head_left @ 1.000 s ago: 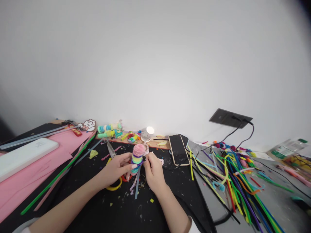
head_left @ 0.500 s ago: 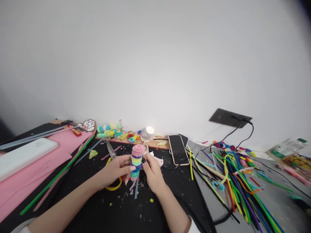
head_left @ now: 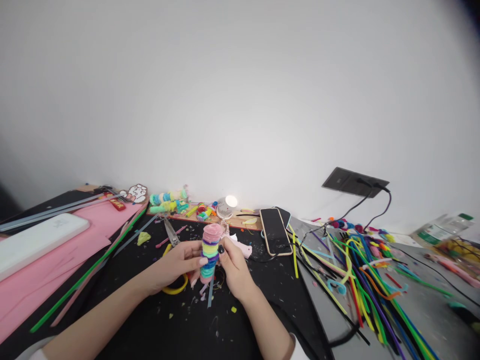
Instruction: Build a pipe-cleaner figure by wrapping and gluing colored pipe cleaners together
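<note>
A fuzzy, upright roll of coiled pipe cleaners (head_left: pixel 210 252), banded in pink, yellow, purple, blue and teal, stands between my hands above the black mat. My left hand (head_left: pixel 186 262) is wrapped around its left side, thumb across the front. On the right side of the roll, my right hand (head_left: pixel 235 267) pinches with its thumb and fingers; the fingertips behind are hidden. Scissors with yellow handles (head_left: pixel 181 287) lie partly under my left hand. Behind my right hand a pale pink object (head_left: pixel 245 249) is mostly covered. A thin grey-blue strip (head_left: pixel 210 295) lies below the roll.
A phone (head_left: pixel 275 232) and a small lit lamp (head_left: pixel 226 207) sit near the wall. Many loose pipe cleaners (head_left: pixel 369 285) spread to the right, with cables (head_left: pixel 390 200) from a socket. At left are pink sheets (head_left: pixel 93 232) and a white slab (head_left: pixel 45 240). Scraps dot the mat.
The roll has shifted very slightly left and tilts a little differently in my fingers. Both hands keep nearly the same place and grip.
</note>
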Action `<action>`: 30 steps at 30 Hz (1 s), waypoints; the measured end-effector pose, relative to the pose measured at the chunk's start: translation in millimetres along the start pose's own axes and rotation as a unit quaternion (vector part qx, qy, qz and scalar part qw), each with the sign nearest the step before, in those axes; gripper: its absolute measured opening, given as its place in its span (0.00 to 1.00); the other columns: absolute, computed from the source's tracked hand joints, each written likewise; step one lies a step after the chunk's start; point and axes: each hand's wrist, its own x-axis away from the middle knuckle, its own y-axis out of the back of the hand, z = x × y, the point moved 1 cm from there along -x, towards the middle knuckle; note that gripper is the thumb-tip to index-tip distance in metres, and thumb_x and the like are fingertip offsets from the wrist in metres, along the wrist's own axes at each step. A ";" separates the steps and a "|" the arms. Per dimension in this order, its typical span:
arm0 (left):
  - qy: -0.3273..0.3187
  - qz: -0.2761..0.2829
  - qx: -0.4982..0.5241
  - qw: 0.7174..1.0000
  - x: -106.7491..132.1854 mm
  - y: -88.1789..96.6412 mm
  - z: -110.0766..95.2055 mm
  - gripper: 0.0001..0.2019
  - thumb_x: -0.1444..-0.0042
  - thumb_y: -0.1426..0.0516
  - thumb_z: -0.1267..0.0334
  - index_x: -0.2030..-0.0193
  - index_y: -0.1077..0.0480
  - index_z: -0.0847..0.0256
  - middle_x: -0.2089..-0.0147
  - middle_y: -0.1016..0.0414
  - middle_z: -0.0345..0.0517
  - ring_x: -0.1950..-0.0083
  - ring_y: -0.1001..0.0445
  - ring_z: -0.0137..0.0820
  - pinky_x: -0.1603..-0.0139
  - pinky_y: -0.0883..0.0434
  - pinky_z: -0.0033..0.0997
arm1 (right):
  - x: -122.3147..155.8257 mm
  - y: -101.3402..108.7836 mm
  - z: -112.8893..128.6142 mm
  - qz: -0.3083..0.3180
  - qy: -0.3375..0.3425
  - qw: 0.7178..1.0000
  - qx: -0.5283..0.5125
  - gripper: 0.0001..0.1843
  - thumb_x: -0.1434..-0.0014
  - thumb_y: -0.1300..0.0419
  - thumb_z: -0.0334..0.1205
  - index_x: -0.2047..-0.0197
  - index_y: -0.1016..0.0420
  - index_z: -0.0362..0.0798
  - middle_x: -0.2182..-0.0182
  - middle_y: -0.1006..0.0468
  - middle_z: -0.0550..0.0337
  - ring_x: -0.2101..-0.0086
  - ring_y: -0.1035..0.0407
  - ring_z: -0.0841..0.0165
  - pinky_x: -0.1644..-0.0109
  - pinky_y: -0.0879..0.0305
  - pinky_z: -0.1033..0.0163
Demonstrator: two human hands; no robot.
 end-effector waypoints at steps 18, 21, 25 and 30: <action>-0.024 0.008 -0.017 1.000 -0.1 -1.9 -4.5 0.15 0.45 0.42 0.58 0.53 0.31 0.62 0.69 0.25 0.43 0.81 0.37 0.20 0.79 0.42 0.21 | 1.4 -8.3 -11.3 0.020 -0.109 0.981 -0.159 0.18 0.37 0.52 0.57 0.58 0.42 0.50 0.81 0.42 0.72 0.84 0.49 0.75 0.81 0.52 0.70; -0.026 -0.010 -0.025 0.999 -0.8 -3.0 -6.5 0.14 0.45 0.41 0.58 0.54 0.30 0.63 0.69 0.25 0.43 0.82 0.39 0.20 0.79 0.43 0.21 | 1.2 -10.8 -15.1 0.022 -0.134 0.971 -0.197 0.20 0.38 0.50 0.58 0.55 0.42 0.50 0.85 0.41 0.75 0.87 0.49 0.76 0.84 0.55 0.71; -0.045 -0.014 -0.012 0.999 -2.3 -3.8 -9.0 0.12 0.46 0.41 0.58 0.58 0.27 0.62 0.69 0.24 0.44 0.73 0.31 0.28 0.69 0.35 0.27 | 0.9 -12.0 -15.0 0.011 -0.157 0.956 -0.246 0.22 0.40 0.46 0.58 0.52 0.38 0.50 0.81 0.34 0.70 0.84 0.43 0.76 0.81 0.48 0.71; -0.074 -0.055 -0.015 0.996 -2.7 -1.8 -9.3 0.11 0.49 0.38 0.60 0.59 0.25 0.60 0.69 0.26 0.41 0.69 0.30 0.30 0.63 0.33 0.29 | -0.9 -14.1 -14.8 0.005 -0.177 0.927 -0.330 0.23 0.43 0.41 0.55 0.49 0.34 0.52 0.66 0.25 0.62 0.73 0.31 0.71 0.69 0.35 0.66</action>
